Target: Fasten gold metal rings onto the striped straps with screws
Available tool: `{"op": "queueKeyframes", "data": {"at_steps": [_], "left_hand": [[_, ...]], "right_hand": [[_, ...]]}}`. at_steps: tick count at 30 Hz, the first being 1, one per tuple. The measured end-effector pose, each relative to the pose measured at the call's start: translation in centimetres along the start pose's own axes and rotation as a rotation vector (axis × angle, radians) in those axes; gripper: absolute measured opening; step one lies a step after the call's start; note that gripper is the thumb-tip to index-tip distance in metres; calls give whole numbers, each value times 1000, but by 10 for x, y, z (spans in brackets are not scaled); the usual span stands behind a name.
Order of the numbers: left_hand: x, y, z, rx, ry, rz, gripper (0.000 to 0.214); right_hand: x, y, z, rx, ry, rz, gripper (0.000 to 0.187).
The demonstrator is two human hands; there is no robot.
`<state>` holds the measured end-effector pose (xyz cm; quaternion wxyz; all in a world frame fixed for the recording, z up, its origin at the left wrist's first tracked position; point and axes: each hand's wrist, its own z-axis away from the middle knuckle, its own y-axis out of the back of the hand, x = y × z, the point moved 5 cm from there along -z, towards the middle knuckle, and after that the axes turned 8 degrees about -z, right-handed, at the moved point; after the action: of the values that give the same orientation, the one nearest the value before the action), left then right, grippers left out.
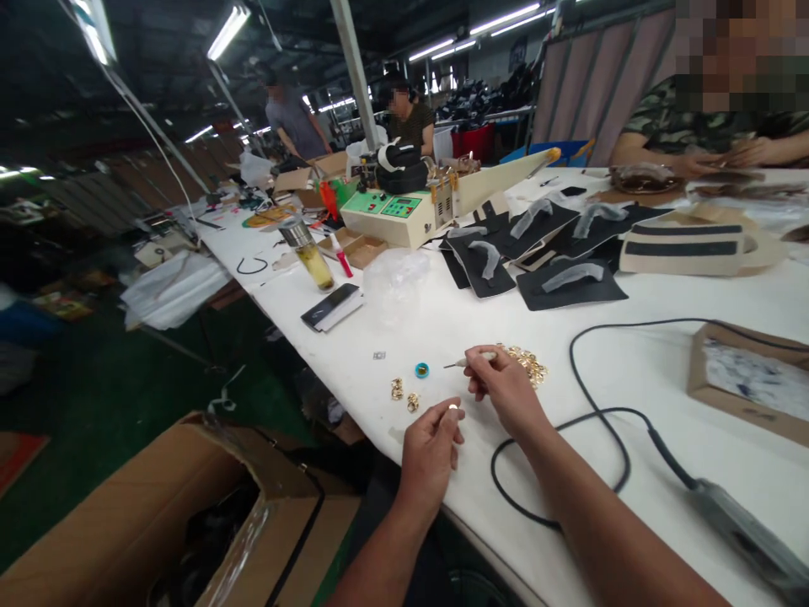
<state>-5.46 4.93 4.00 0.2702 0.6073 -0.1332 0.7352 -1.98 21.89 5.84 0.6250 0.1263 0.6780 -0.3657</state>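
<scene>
Pinching a tiny gold metal fitting (453,408) between thumb and fingertips, the left hand (431,447) hovers at the white table's (645,371) near edge. The right hand (506,386) is closed around a thin pointed tool (466,362), maybe a brush, tip toward a small blue round cap (421,370). A heap of gold fittings (532,364) sits just behind.
</scene>
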Motion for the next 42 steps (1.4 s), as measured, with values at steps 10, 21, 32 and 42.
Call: {"op": "queueKeyframes", "data": {"at_steps": [10, 21, 32, 42], "left_hand": [[-10, 0, 3, -68, 17, 324, 59], [-9, 3, 5, -160, 68, 374, 56], [-6, 7, 2, -139, 137, 466, 52], [3, 10, 4, -132, 125, 401, 40]], "right_hand": [[18, -29, -10, -29, -34, 331, 49], [35, -45, -14, -35, 19, 627, 49], [30, -44, -9, 16, 22, 572, 47], [29, -43, -8, 36, 101, 597, 47]]}}
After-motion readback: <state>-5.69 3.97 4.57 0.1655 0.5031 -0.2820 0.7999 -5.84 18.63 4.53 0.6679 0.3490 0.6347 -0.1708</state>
